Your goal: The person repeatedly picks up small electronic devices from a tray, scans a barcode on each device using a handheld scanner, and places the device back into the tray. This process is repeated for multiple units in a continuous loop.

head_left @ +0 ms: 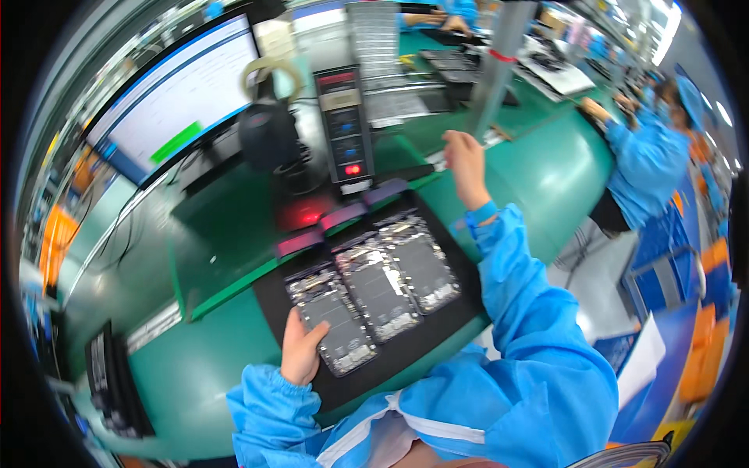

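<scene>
Three opened phones lie side by side on a black mat [425, 343], their circuit boards and dark batteries exposed: a left phone [345, 337], a middle phone [380, 296] and a right phone [425, 269]. My left hand [303, 347] grips the left phone by its left edge, thumb across the battery. My right hand [466, 165] is raised beyond the right phone, its fingers curled together; anything inside them is too small or blurred to make out. Dark purple-tinted panels [343, 218] stand at the phones' far ends.
Beyond the mat are a black stand-mounted device [269, 140] casting red light, a box with lit red indicators [343, 129], and a monitor [179, 93]. A metal post [499, 70] rises at right. Stacked black trays [113, 382] lie left. A co-worker [651, 156] sits at right.
</scene>
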Motion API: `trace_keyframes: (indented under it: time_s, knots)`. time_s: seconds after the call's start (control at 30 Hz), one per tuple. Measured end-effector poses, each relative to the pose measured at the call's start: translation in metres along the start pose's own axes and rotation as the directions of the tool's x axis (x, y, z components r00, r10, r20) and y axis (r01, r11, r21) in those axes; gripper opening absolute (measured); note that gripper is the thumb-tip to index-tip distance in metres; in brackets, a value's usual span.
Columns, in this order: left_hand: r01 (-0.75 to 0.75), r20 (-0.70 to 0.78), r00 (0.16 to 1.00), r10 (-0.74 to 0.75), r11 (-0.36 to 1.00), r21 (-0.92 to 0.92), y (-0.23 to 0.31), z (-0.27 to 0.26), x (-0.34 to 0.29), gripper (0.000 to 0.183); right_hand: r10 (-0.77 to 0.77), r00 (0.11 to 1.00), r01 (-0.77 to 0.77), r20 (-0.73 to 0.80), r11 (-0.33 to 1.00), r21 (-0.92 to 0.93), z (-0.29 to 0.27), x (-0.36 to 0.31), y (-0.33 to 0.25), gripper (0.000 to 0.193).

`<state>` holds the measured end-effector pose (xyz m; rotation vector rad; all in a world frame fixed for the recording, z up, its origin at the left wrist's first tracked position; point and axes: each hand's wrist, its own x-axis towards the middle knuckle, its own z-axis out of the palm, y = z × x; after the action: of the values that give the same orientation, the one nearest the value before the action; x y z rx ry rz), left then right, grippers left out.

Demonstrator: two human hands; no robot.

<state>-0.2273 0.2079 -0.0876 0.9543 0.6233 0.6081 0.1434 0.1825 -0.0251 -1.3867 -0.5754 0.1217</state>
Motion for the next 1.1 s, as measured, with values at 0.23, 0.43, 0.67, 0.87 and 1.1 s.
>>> trace_keyframes:
  time_s: [0.23,0.43,0.67,0.87,1.1]
  knots:
    - [0.135,0.144,0.986,-0.088,0.925,-0.355,0.008,-0.028,-0.003,0.052,0.084,0.982,-0.099,0.168,0.992,0.083,0.060,0.001,-0.017,0.032]
    - [0.341,0.397,0.901,-0.175,0.852,-0.398,0.018,-0.028,-0.003,0.057,0.144,0.971,-0.163,0.190,0.982,0.090,0.086,0.000,-0.017,0.023]
    - [0.076,0.365,0.930,0.044,0.948,-0.308,0.070,-0.022,0.009,0.053,0.132,0.753,-0.155,0.645,0.988,-0.021,0.129,-0.079,-0.029,0.019]
    - [-0.269,-0.128,0.963,0.238,0.789,-0.552,0.117,0.014,0.058,0.024,0.201,0.807,-0.380,0.555,0.897,0.226,0.152,-0.083,-0.030,0.019]
    - [-0.419,-0.357,0.903,0.239,0.673,-0.610,0.122,0.010,0.108,0.024,-0.007,0.915,-0.276,0.403,0.718,0.639,0.112,-0.061,-0.065,0.028]
